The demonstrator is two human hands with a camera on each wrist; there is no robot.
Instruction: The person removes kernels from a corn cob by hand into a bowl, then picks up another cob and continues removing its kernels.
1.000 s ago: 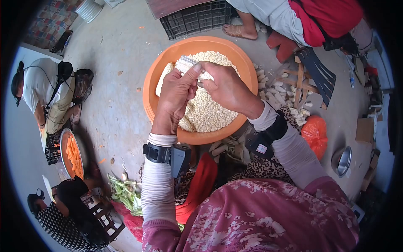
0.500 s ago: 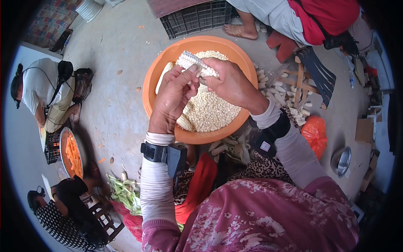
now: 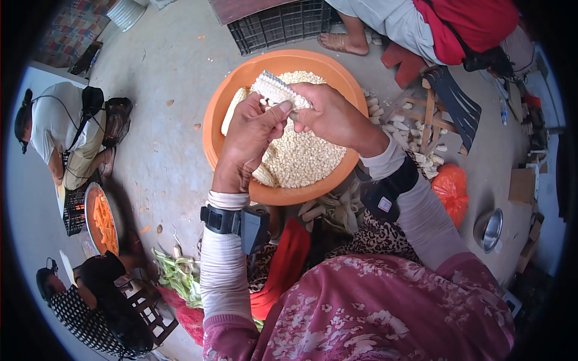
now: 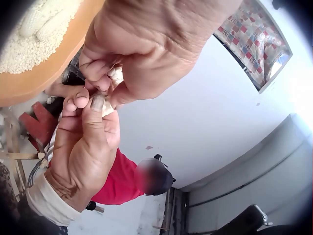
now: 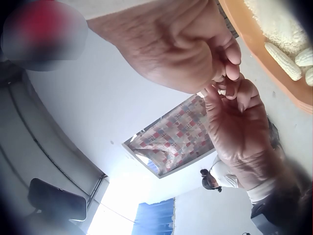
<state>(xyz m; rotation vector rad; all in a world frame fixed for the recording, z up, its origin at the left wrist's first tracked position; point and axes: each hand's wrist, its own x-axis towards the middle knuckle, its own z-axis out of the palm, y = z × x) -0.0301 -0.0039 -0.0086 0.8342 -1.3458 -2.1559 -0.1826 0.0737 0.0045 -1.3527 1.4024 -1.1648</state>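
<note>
A partly stripped white corn cob [image 3: 272,88] is held over the orange basin [image 3: 214,114] in the head view, tilted, with bare rows along its upper edge. My right hand [image 3: 340,117] grips its right end. My left hand [image 3: 250,132] has its fingers curled at the cob's lower side and its thumb against it. In the left wrist view, the fingers of both hands hide most of the cob [image 4: 107,107]. Loose kernels [image 3: 307,153] fill much of the basin, and whole ears of corn [image 3: 232,113] lie at its left side.
Stripped cobs [image 3: 400,129] lie around a wooden stool frame right of the basin. A black crate [image 3: 280,29] stands beyond it. Green husks [image 3: 180,274] and an orange bag [image 3: 450,188] are nearby. Other people sit at the left and upper right; a bowl of orange strips [image 3: 105,222] is at left.
The cob has turned so that more of its length shows above my fingers. My left hand has shifted slightly down and left, and its thumb has moved along the cob.
</note>
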